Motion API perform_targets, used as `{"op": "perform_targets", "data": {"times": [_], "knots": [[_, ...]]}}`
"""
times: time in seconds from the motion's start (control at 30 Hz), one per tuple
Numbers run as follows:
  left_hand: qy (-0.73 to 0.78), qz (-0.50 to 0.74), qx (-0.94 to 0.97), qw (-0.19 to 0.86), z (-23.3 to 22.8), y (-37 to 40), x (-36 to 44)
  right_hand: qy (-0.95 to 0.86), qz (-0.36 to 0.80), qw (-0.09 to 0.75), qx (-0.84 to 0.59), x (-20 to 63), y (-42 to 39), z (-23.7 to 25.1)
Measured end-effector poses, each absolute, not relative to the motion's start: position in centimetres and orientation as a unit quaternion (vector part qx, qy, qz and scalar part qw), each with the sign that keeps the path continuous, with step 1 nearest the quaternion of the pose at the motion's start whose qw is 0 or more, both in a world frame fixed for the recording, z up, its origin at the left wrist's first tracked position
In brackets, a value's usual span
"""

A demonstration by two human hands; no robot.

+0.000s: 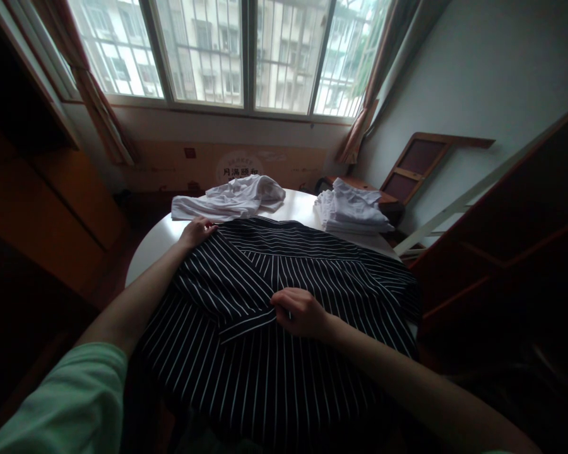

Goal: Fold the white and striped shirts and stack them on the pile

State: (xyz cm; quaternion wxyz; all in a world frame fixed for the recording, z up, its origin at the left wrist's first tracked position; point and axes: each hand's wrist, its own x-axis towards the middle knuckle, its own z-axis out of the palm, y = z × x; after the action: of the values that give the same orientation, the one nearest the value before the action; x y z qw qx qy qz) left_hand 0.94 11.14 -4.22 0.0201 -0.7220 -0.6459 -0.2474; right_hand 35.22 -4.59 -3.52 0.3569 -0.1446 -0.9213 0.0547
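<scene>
A dim room with a barred window; a round white tabletop [151, 246] carries a dark striped shirt [284, 296] spread across its near half. The left hand [196, 231] lies flat, fingers spread, on the shirt's far left edge. The right hand [301, 312] has its grip pinched on a folded flap at the middle. This looks like mid-fold; the flap wants laying flat and smoothing. Beyond lie a crumpled white garment [231, 197] and folded white stack [353, 213].

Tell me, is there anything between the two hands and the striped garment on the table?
Nothing visible. The left hand rests on the far edge of the striped garment, and the right hand pinches a folded edge near its middle.
</scene>
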Motion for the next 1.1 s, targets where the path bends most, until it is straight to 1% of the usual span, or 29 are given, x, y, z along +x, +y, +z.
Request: {"op": "perform_targets", "data": {"times": [0.2,0.33,0.43,0.57,0.73,0.87,0.97,1.1], "knots": [[-0.674,-0.231,-0.702,-0.019,-4.2,10.8,1.0,-0.921,0.060,0.356,-0.142,35.2,-4.5,-3.6],[-0.724,-0.239,-0.645,-0.052,-3.7,10.8,1.0,-0.921,0.068,0.356,-0.140,35.2,-4.5,-3.6],[-0.757,-0.223,-0.611,-0.061,-3.0,10.9,1.7,-0.919,0.071,0.362,-0.140,35.3,-4.5,-3.7],[-0.785,-0.191,-0.588,-0.041,-2.8,10.9,3.3,-0.919,0.067,0.359,-0.149,35.4,-4.5,-3.8],[-0.760,-0.190,-0.622,0.020,-3.8,10.2,4.5,-0.919,0.054,0.354,-0.167,35.2,-4.5,-3.7],[-0.735,-0.188,-0.651,0.019,-3.8,9.7,4.2,-0.925,0.055,0.336,-0.167,35.2,-4.5,-3.5],[-0.727,-0.211,-0.652,-0.050,-2.9,9.5,3.3,-0.932,0.048,0.324,-0.158,35.2,-4.4,-3.5],[-0.706,-0.264,-0.619,-0.223,-1.4,8.5,1.4,-0.930,0.049,0.335,-0.142,35.3,-4.4,-3.7]]}}
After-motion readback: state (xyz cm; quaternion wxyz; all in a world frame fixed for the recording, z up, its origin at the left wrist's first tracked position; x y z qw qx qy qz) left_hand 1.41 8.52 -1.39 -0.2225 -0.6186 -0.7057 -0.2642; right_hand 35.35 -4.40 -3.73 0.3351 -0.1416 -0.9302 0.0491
